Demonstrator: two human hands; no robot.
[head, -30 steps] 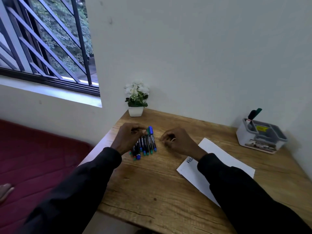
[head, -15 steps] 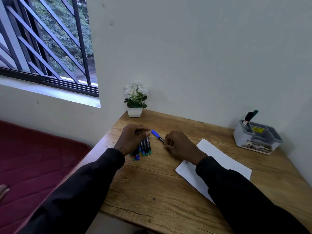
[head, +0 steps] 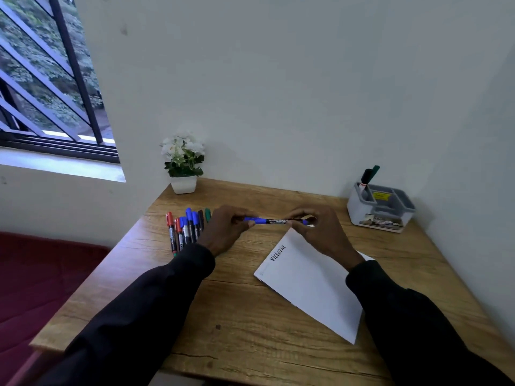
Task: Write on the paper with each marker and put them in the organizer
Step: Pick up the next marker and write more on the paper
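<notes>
You have lifted the blue marker (head: pixel 274 220) out of the pile (head: pixel 185 231). It now hangs between your hands, just past the far corner of the paper (head: pixel 312 282). Your left hand (head: pixel 224 231) pinches one end and your right hand (head: pixel 319 231) grips the other. Next, I think, you pull off the cap (head: pixel 253 219), then write.

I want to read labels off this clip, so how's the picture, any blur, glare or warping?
Head view: soft daylight from the window at left, no glare on the paper; head view: wide-angle stretch splays the edges of the desk; head view: print on the blue marker is too soft to read, labels on the organizer likewise.
</notes>
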